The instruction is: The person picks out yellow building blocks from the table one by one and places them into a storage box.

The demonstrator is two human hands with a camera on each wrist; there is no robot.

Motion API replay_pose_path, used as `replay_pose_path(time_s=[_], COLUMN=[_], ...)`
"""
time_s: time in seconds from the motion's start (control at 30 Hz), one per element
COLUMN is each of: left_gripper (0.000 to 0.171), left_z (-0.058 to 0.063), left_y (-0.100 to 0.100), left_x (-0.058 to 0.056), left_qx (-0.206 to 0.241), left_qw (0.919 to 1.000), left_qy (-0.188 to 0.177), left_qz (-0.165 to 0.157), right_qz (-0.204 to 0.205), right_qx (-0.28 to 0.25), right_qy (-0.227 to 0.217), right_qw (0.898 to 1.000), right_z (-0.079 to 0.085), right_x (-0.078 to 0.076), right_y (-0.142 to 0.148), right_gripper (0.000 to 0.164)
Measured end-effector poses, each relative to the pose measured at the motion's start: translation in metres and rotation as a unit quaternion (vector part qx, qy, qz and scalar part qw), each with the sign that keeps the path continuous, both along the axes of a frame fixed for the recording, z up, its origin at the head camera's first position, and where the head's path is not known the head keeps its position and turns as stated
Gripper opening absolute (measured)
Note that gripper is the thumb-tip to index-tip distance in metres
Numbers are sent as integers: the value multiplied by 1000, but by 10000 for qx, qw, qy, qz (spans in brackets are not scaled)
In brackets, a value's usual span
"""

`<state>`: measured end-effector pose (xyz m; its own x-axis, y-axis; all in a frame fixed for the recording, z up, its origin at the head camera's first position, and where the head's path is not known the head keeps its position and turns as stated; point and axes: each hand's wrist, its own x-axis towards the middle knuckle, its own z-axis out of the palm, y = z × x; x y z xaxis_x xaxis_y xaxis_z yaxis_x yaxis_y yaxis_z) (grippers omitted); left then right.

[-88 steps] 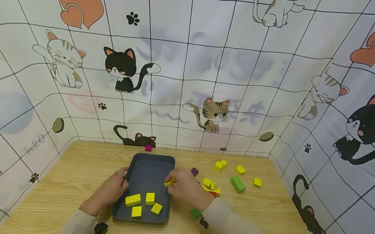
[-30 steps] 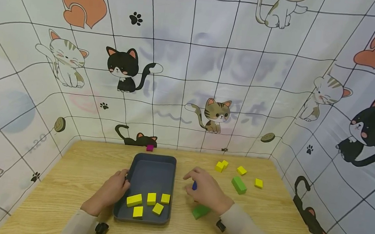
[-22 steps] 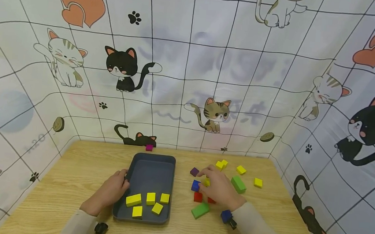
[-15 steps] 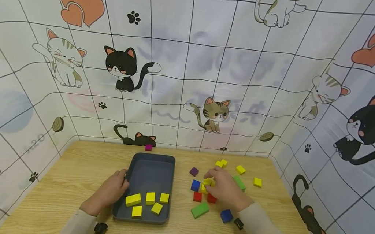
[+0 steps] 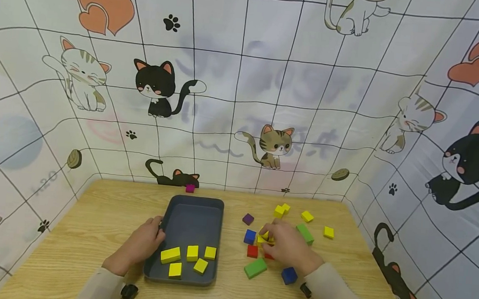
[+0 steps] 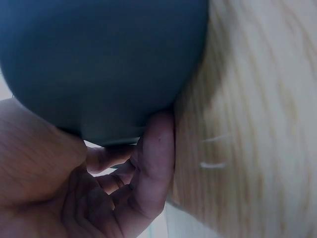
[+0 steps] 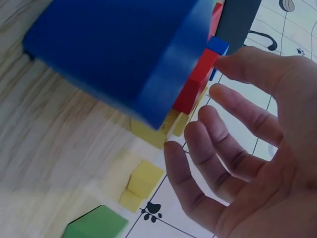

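Observation:
My left hand [image 5: 145, 238] grips the left rim of a dark grey tray [image 5: 192, 218]. In the left wrist view, its fingers [image 6: 157, 158] curl at the edge of the tray. Several yellow blocks [image 5: 170, 256] lie in the tray's near half. On its right, my right hand [image 5: 288, 245] is over a cluster of yellow blocks [image 5: 260, 241], with fingers bent and spread. The right wrist view shows no block held between the thumb and fingers [image 7: 225, 101]. A red block [image 7: 190, 89] is close to the thumb tip there; whether they touch is unclear.
Around the right hand lie a blue block [image 5: 250, 236], a red block [image 5: 252, 251], a green block [image 5: 255, 268], another blue block [image 5: 289, 276] and a purple block [image 5: 248, 219]. Farther right are more yellow blocks [image 5: 328, 232]. A magenta block [image 5: 190, 189] sits by the back wall.
The right hand placed a yellow block in the tray, then moved right to the yellow cluster, its fingers now lower among the blocks. The left hand stayed on the tray.

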<state>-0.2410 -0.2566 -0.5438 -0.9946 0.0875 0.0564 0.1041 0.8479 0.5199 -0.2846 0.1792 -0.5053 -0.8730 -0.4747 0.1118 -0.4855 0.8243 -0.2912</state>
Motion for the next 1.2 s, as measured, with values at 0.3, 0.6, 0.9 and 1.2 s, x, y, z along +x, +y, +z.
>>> replay_pose_path(time_s=[0.3,0.6,0.9,1.2], left_gripper=[49,50,50,50], left_z=[1,-1,1,1], left_y=[0,0,2,1], left_x=[-1,-1,0,0], left_qx=[2,-30,-2,-35], left_qw=[10000,10000,10000,9999], left_qy=[18,-11,-21,-116], left_qz=[1,78,42,98], right_qz=[9,-17,89,257], right_qx=[422,692,523,508], right_qy=[302,214,-105,274], right_qw=[9987,9974,9985,9980], right_z=[0,1,-1,5], right_x=[5,2,1,-4], right_y=[-12,-24,-28,-26], right_gripper=[28,28,23,26])
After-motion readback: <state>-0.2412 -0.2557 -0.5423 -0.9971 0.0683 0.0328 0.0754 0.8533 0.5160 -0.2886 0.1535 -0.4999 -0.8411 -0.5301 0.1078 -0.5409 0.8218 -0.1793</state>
